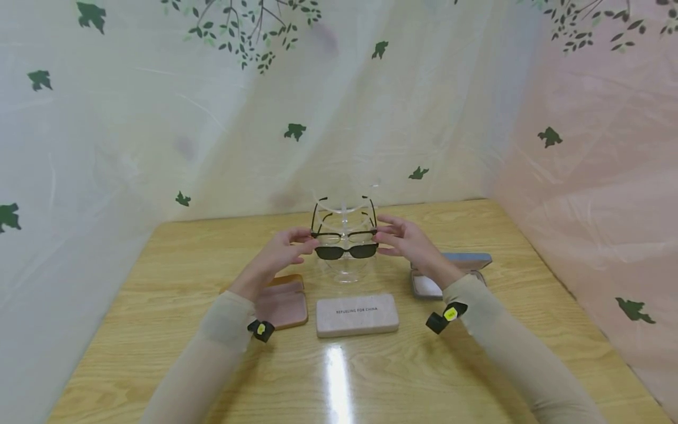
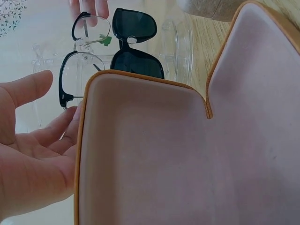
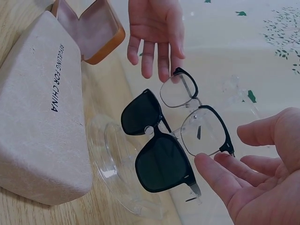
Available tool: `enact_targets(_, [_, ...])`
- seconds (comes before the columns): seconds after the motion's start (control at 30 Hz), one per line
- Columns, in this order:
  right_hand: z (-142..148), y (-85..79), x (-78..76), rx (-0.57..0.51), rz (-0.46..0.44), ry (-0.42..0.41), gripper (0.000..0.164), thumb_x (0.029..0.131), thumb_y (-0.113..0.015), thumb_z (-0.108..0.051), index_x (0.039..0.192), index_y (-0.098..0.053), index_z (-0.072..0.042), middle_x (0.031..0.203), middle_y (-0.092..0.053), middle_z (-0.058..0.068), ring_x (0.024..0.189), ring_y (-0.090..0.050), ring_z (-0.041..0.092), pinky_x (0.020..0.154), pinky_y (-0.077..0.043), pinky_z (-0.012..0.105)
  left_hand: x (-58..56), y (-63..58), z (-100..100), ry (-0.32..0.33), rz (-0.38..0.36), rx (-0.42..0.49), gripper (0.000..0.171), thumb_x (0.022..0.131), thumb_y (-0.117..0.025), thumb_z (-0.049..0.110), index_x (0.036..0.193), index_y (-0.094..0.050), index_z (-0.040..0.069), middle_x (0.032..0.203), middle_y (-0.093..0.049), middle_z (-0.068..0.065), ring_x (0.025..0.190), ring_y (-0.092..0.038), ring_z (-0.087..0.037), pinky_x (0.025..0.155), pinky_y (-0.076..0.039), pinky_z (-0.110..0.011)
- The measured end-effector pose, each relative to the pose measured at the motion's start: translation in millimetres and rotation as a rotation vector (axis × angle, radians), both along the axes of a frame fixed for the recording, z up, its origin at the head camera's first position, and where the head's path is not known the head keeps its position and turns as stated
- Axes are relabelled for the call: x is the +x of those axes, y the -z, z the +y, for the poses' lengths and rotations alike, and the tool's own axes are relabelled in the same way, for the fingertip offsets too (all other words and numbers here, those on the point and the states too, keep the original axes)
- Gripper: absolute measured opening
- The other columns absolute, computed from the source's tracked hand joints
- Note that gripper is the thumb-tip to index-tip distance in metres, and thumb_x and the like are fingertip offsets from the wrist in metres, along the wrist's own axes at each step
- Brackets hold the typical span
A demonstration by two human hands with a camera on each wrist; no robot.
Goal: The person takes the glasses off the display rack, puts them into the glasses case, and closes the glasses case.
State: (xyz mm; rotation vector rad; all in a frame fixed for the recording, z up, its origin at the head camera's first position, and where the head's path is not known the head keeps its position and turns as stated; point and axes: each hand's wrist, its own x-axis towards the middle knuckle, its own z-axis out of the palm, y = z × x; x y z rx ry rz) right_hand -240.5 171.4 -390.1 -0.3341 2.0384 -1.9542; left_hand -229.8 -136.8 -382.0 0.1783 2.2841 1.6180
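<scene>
Clear eyeglasses with black brow rims (image 1: 362, 232) sit on a transparent display stand (image 1: 345, 278), directly above dark sunglasses (image 1: 363, 252). My left hand (image 1: 278, 253) reaches the left end of the eyeglasses, its fingers extended and thumb apart. At the other end, my right hand (image 1: 413, 242) has its fingertips right at the frame corner; the right wrist view shows that thumb (image 3: 258, 133) held away from the frame. Both temples of the eyeglasses stretch back. In the left wrist view an open case partly covers the left fingers.
An open orange-edged case (image 1: 283, 306) with pink lining lies under the left forearm. A closed pale case (image 1: 357, 318) with printed lettering is in front of the stand. By the right wrist stands an open blue-lidded case (image 1: 468, 259). Printed cloth walls (image 1: 339, 147) enclose the wooden table (image 1: 175, 330).
</scene>
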Motion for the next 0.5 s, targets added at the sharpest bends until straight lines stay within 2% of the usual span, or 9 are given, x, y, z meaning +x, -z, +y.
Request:
enact_targets(0.27, [0.4,0.1,0.1,0.014,0.026,0.010,0.059,0.104,-0.058,-0.007,0.155,-0.031,0.003,0.145,-0.045,0.032,0.131,-0.050,0.045,0.104,-0.049,0.052,-2.4,-2.5,2.7,-0.043,-0.014,0.043,0.049,0.106,-0.055,0.037,0.143,-0.050,0.004,0.141,-0.057,-0.017,0.122,-0.059,-0.032,0.103,-0.051,-0.047])
enact_targets(0.5, [0.6,-3.9,4.0,0.007,0.035,0.030,0.050,0.103,-0.059,-0.007,0.149,-0.042,0.005,0.140,-0.048,0.030,0.130,-0.050,0.046,0.101,-0.052,0.049,-1.7,-5.0,3.3,-0.061,0.016,0.054,0.048,0.106,-0.055,0.034,0.141,-0.052,0.002,0.137,-0.059,-0.023,0.116,-0.063,-0.034,0.102,-0.052,-0.048])
